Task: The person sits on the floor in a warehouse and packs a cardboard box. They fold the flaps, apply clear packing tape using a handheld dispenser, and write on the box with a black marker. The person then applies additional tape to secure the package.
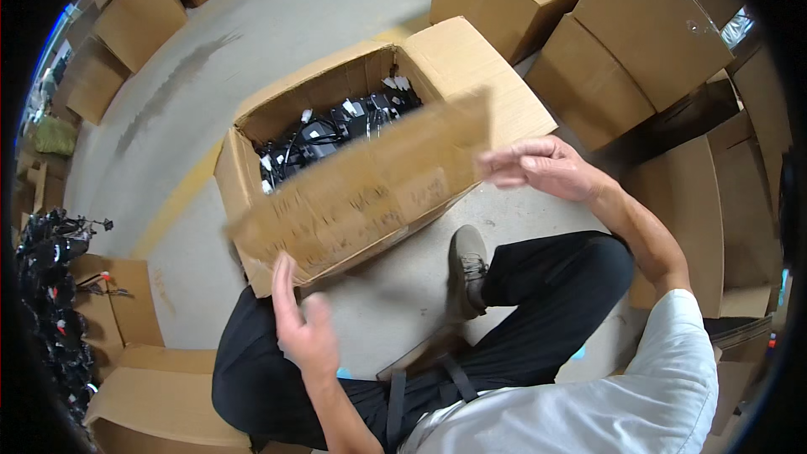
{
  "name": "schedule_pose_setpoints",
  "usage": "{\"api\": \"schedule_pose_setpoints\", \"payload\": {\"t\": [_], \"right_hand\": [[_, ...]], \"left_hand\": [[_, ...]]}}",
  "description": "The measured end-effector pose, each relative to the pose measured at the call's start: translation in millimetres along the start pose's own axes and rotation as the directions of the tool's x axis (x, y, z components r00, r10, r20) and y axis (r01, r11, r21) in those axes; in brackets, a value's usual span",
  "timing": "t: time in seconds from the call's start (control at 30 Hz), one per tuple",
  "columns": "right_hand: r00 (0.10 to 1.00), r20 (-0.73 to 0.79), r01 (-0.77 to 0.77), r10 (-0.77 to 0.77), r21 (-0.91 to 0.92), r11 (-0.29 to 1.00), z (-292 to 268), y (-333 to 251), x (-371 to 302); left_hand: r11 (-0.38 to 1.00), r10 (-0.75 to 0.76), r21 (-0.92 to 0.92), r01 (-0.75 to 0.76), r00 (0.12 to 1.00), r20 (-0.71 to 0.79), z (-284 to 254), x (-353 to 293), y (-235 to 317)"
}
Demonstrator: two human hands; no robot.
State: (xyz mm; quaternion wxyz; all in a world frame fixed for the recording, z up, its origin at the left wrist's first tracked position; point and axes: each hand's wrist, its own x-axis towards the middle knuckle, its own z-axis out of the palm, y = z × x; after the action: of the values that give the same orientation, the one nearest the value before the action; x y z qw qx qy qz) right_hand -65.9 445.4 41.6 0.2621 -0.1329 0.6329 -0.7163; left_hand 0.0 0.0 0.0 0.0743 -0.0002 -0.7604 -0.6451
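In front of my knees stands an open cardboard box holding black parts with dark cables and white connectors. Its near flap, marked with handwriting and slightly blurred, is tilted up and covers the near part of the opening. My left hand is open by the flap's lower left corner, thumb apart from the fingers. Beside the flap's right edge, my right hand is open with outstretched fingers. Whether either hand touches the cardboard, I cannot tell. The right side flap lies folded outward.
Large cardboard boxes are stacked along the right, with more cartons at the far left. A pile of black cabled parts is at the left, next to an open carton. My shoe rests on the grey floor.
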Motion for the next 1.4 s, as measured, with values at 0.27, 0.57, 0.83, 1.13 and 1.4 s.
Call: {"api": "schedule_pose_setpoints", "payload": {"t": [0.27,0.57,0.83,1.13,1.4], "right_hand": [[0.899,0.297,0.289,-0.321,-0.954,-0.073,63,34,96],[0.96,0.105,0.086,-0.258,-0.993,-0.082,59,68,132],[0.93,0.009,-0.042,-0.366,-0.991,-0.129,39,104,179],[0.935,-0.13,-0.137,-0.33,-0.991,0.003,47,134,203],[0.941,0.065,0.097,-0.332,-0.992,0.079,53,139,220]], "left_hand": [[0.322,0.417,0.892,-0.317,0.893,0.168,86,53,-34],[0.23,0.293,0.931,-0.283,0.932,0.211,106,92,-50],[0.146,0.186,0.948,-0.282,0.949,0.254,112,139,-89],[0.214,0.128,0.931,-0.296,0.953,0.273,125,157,-120],[0.584,0.219,0.783,-0.212,0.971,0.099,91,206,-115]]}}
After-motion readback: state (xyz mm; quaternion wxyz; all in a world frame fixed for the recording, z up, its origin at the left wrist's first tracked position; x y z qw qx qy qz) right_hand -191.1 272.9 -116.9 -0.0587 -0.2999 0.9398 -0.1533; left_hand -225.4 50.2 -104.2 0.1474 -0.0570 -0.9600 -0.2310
